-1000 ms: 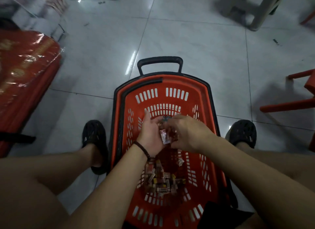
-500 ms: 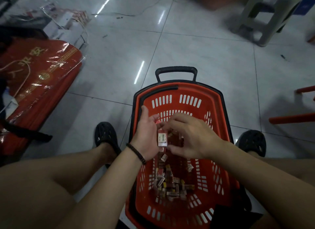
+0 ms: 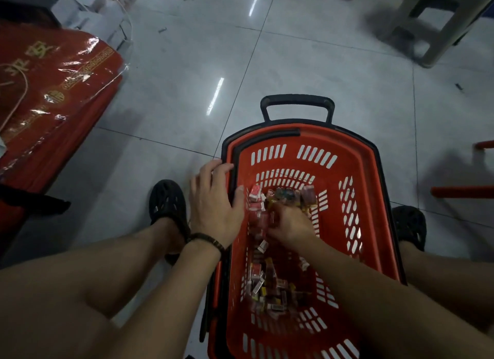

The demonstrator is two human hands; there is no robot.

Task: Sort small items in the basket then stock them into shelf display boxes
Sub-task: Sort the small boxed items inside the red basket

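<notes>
While the left grip (image 3: 213, 209) lies wide on the rim of the red slotted plastic basket (image 3: 366, 155), likely steadying it, the right grip (image 3: 291, 225) curls among small wrapped packets (image 3: 268, 286) inside, hold unclear.

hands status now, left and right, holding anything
Left hand: open, fingers straight, resting on the basket rim.
Right hand: curled among the small packets; grip cannot be told.

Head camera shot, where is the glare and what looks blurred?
Head view: dim overall; white light streaks glare off the glossy floor tiles and the film on the red wrapped bundle; the right hand and the packets beside it are smeared by motion blur.
</notes>
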